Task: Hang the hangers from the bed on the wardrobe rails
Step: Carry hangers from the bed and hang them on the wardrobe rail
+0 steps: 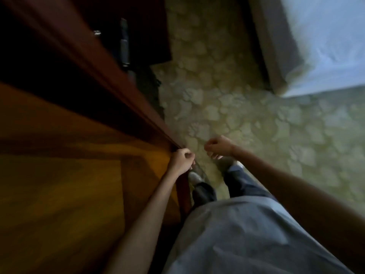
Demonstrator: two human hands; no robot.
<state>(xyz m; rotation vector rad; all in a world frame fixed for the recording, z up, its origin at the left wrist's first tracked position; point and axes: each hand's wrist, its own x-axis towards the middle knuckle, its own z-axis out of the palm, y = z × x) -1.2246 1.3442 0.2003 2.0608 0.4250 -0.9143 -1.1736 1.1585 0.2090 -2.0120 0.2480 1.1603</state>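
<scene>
Left hand (182, 160) grips the wardrobe door (83, 175) edge — right hand (218, 145), just beside the door, curled, holding nothing visible.

No readable text, label or number anywhere.

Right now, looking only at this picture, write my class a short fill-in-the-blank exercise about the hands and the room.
1. The left hand is by the edge of the wooden ____ door.
2. The right hand, fingers curled, holds ____.
3. The bed lies on the person's ____ side.
4. The floor has a pale ____-like pattern.

Missing words: wardrobe; nothing; right; stone
</scene>
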